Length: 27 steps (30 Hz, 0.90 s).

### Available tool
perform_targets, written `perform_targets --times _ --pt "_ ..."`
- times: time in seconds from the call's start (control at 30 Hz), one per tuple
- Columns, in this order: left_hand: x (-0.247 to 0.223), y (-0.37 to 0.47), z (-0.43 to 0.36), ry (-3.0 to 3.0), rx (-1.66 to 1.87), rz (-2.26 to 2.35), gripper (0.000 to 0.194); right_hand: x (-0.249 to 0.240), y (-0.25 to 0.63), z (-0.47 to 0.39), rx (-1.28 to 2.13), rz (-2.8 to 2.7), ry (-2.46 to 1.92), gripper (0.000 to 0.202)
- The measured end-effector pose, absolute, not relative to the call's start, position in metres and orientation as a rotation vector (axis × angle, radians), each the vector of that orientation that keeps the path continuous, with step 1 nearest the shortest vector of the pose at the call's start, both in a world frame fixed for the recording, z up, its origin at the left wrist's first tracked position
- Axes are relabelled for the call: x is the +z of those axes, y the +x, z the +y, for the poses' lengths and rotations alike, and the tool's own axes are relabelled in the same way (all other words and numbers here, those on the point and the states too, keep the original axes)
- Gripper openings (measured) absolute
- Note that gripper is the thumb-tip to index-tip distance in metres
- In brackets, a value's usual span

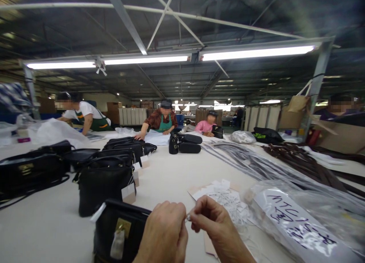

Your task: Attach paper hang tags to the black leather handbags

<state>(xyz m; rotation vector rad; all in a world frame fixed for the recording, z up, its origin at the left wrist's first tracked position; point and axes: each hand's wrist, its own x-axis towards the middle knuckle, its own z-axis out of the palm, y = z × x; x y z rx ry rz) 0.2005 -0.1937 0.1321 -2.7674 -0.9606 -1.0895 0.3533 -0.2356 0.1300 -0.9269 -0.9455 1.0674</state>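
Note:
A black handbag (129, 221) with a gold clasp stands at the bottom, partly behind my left hand (165, 232). That hand is closed at the bag's upper right edge, its fingertips hidden. Just right of it my right hand (213, 225) pinches something tiny and pale, too small to name, close to the left fingers. A clear wrapped piece hangs from the clasp. Behind my right hand lies a heap of white tags (225, 198) with strings on brown card.
More black bags (105, 179) with tags stand at left. A marked plastic bag (296, 221) lies at right, below wrapped grey straps (248, 160) and brown straps (308, 164). Several people work across the table (162, 175).

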Motion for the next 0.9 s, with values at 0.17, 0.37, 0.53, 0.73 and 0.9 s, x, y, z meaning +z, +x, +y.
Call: perform_targets --times 0.17,0.37,0.53,0.73,0.9 --pt "0.133 0.199 -0.189 -2.797 -1.158 -0.893 0.015 0.128 0.357 -0.235 1.171 -0.969 -0.926 0.036" --pt "0.135 0.199 -0.188 -2.787 -1.276 -0.924 0.018 0.124 0.360 -0.234 1.247 -1.011 -0.950 0.042" --pt "0.138 0.196 -0.190 -2.842 -1.097 -0.908 0.020 0.124 0.354 -0.235 1.191 -1.158 -1.042 0.049" --pt "0.146 0.196 -0.195 -2.838 -0.973 -0.892 0.017 0.125 0.346 -0.238 0.950 -1.446 -1.165 0.054" --pt "0.152 0.197 -0.196 -2.864 -0.710 -1.048 0.016 0.124 0.356 -0.237 0.708 -1.479 -1.213 0.054"
